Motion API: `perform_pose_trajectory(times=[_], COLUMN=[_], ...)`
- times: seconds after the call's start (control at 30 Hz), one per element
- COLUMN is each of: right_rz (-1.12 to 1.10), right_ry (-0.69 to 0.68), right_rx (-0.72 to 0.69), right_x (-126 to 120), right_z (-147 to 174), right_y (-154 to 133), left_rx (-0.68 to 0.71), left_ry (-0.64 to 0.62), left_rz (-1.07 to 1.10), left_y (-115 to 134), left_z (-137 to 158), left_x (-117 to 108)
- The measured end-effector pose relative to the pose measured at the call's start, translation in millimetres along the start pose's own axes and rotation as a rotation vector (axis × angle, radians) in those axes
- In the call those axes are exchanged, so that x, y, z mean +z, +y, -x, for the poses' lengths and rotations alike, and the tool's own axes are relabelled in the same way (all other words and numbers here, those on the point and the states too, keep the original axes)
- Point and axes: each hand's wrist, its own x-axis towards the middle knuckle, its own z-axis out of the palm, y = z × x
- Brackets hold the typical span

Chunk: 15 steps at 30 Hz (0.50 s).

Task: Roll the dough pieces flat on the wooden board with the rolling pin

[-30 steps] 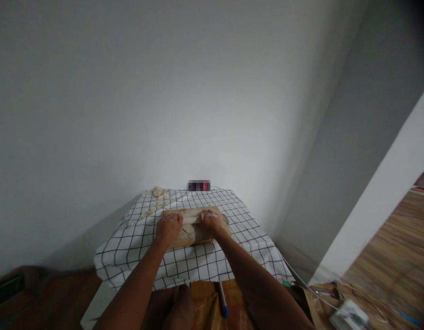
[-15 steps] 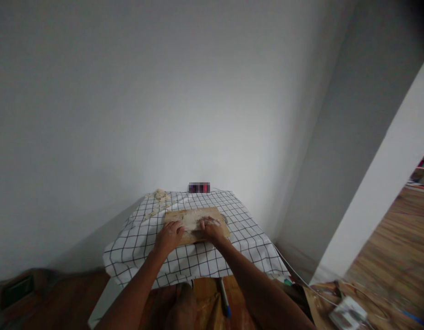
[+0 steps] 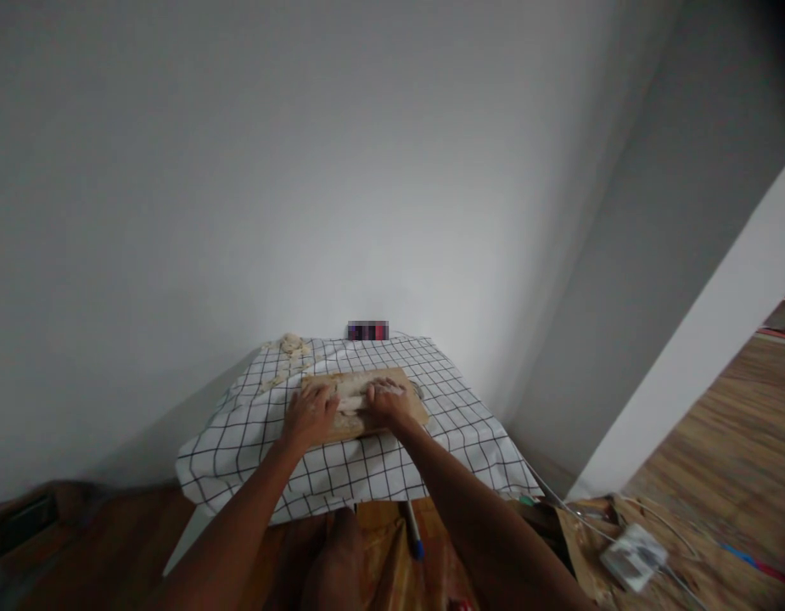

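Observation:
A floury wooden board (image 3: 341, 435) lies on the cloth in front of me. Across it runs a pale roll-shaped piece (image 3: 352, 403), dusted white; whether it is dough or a rolling pin I cannot tell. My left hand (image 3: 309, 412) rests palm down over its left end, fingers stretched forward and slightly apart. Over the right end lies my right hand (image 3: 387, 400), also palm down, with white flour on its fingers. Both palms hide the ends of the piece.
A black-and-white checked cloth (image 3: 360, 479) covers the table. At its far left sits a lump of dough (image 3: 294, 344) with scraps around it. A blurred-out dark object (image 3: 367, 331) stands against the wall. Below are a blue-tipped pen-like stick (image 3: 415, 535) and a white power strip (image 3: 634, 556).
The view has tilted, so the table appears slightly higher. Both hands remain on the board, and the pale roll now shows more plainly between them.

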Motion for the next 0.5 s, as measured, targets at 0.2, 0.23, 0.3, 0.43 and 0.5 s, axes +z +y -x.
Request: perform_pose_trajectory(times=[0.2,0.23,0.3,0.43,0.5], right_rz=[0.116,0.135,0.157,0.095,-0.001], right_ry=[-0.012,-0.009,-0.01,-0.123,-0.173], right_rx=[-0.1,-0.097,-0.076,-0.022,0.057], right_x=[4.0,4.4,4.1,-0.5,-1.8], right_z=[-28.9,-35.3,-49.7,-84.5,-102.5], right_y=[11.7,13.7,16.3,17.2,17.2], left_rx=[-0.201,-0.215,-0.256,-0.362,-0.381], left_ry=[-0.057,-0.066,-0.083,-0.124,-0.147], left_rz=[-0.065,-0.072,-0.067,-0.036,-0.042], left_y=[3.4,2.2,-2.1,-13.0,-17.9], left_z=[-44.4,-51.8,-66.9,-97.2,-111.2], left_x=[-2.0,-0.7,2.8,10.0,12.3])
